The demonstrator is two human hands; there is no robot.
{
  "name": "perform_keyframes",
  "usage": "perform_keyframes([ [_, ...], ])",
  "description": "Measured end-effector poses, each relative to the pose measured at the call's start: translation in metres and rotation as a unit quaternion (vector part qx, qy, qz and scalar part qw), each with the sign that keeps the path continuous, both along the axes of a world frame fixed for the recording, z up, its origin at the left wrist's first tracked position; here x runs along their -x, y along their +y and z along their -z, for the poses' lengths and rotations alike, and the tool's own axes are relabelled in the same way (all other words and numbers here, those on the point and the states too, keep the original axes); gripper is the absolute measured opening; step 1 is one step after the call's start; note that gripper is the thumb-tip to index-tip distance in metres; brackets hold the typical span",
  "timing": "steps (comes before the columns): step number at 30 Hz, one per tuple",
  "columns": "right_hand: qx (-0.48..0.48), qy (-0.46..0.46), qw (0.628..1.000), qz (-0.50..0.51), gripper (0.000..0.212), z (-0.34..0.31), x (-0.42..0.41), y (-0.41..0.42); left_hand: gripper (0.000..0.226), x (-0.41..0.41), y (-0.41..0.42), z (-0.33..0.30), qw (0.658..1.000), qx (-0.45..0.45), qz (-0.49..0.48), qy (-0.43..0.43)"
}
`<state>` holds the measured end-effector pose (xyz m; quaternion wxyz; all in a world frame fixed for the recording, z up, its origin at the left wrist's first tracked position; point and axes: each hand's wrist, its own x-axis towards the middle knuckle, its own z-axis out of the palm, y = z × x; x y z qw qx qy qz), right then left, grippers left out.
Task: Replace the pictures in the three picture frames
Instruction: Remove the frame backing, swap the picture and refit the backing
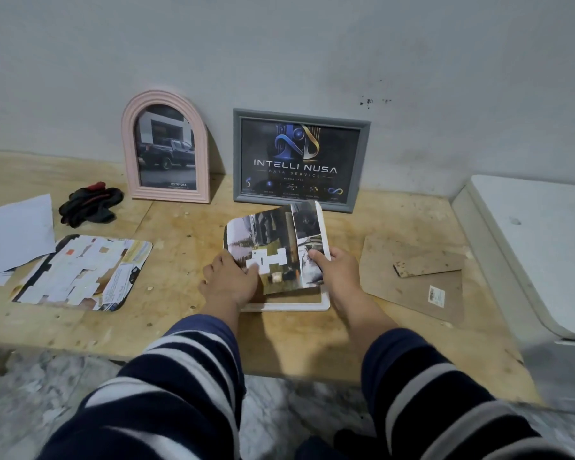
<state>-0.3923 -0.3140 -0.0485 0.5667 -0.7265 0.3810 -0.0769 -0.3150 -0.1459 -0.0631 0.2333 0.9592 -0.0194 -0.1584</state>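
Three picture frames: pink arched frame (165,147) far left, grey rectangular frame (301,160) far centre, white frame (287,305) near centre under printed picture (279,247). Two brown backing boards (412,277) right. One cut-up sheet (83,272) left. One pair dark gloves (92,205). Two hands.

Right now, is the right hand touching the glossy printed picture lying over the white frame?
Touching. The head view shows the right hand gripping the glossy printed picture's right edge, thumb on top, above the white frame.
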Motion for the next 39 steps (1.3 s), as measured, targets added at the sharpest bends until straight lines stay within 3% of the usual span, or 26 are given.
perform_keyframes([
  [4,-0.001,-0.026,1.000,-0.014,0.005,-0.021,-0.008,-0.006,0.057,-0.011,0.006,-0.017,0.970,0.198,-0.138,0.009],
  [7,-0.003,-0.020,0.999,-0.031,0.009,-0.025,-0.018,0.002,0.041,-0.014,0.020,-0.024,0.950,0.252,-0.183,-0.010],
  [10,-0.038,-0.006,0.999,-0.037,0.016,-0.022,-0.032,0.022,0.032,-0.014,0.040,-0.030,0.946,0.250,-0.202,-0.040],
  [19,-0.067,0.020,0.993,-0.094,0.030,-0.021,-0.089,0.103,0.042,-0.045,0.119,-0.030,0.936,0.239,-0.257,-0.034],
  [27,-0.058,0.039,0.988,-0.137,0.026,0.001,-0.188,0.243,0.031,-0.126,0.267,-0.018,0.934,0.206,-0.288,-0.044],
  [32,-0.100,0.050,0.985,-0.131,0.027,0.016,-0.232,0.320,0.034,-0.160,0.345,-0.008,0.944,0.154,-0.286,-0.060],
  [36,-0.122,0.049,0.983,-0.125,0.028,0.024,-0.258,0.366,0.046,-0.175,0.390,-0.007,0.946,0.052,-0.312,-0.073],
  [39,-0.134,0.056,0.980,-0.136,0.027,0.026,-0.275,0.398,0.045,-0.187,0.411,-0.002,0.946,0.067,-0.313,-0.056],
])
